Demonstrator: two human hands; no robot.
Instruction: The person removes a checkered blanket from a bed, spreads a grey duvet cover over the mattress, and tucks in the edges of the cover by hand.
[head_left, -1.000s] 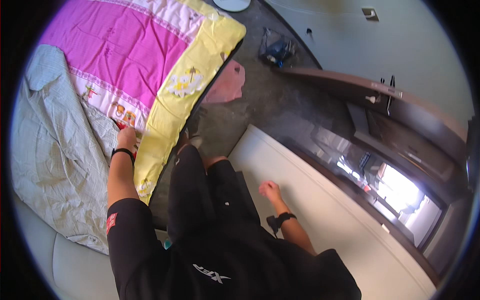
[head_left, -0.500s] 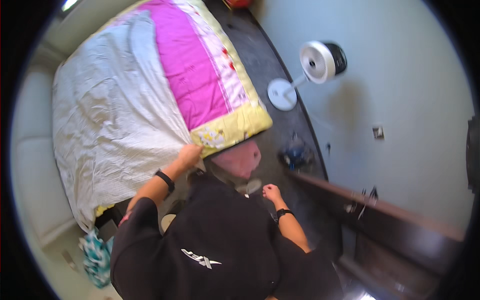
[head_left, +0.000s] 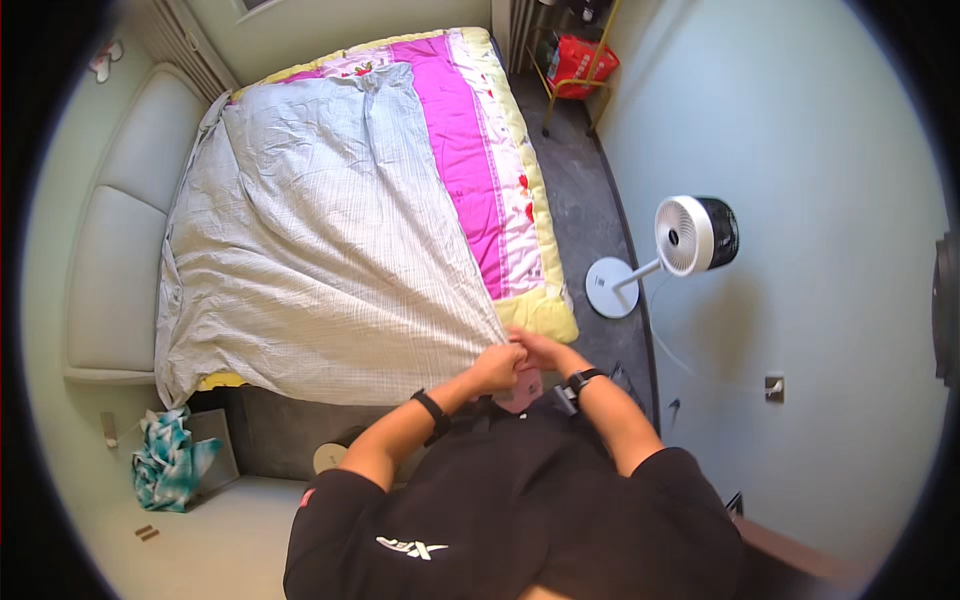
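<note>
A light grey sheet (head_left: 310, 230) covers much of the bed, with folds drawn tight toward its near right corner. There my left hand (head_left: 497, 367) is closed around the gathered corner. My right hand (head_left: 540, 349) meets it from the right, fingers bent at the same bunched cloth. Beneath the sheet lies a pink, white and yellow quilt (head_left: 465, 190), bare along the right side and at the near right corner. Part of a pink thing (head_left: 520, 393) shows just below my hands; its kind I cannot make out.
On the right, a white pedestal fan (head_left: 683, 236) stands between bed and wall. A padded headboard (head_left: 118, 280) borders the left side. Teal and white cloth (head_left: 172, 462) hangs at the lower left. A gold-framed rack (head_left: 600, 90) with a red bag (head_left: 580, 68) stands at the far right.
The sheet's near right corner has been drawn right across the quilt's near edge. My right hand has come up from below to join my left at it. The view has shifted.
</note>
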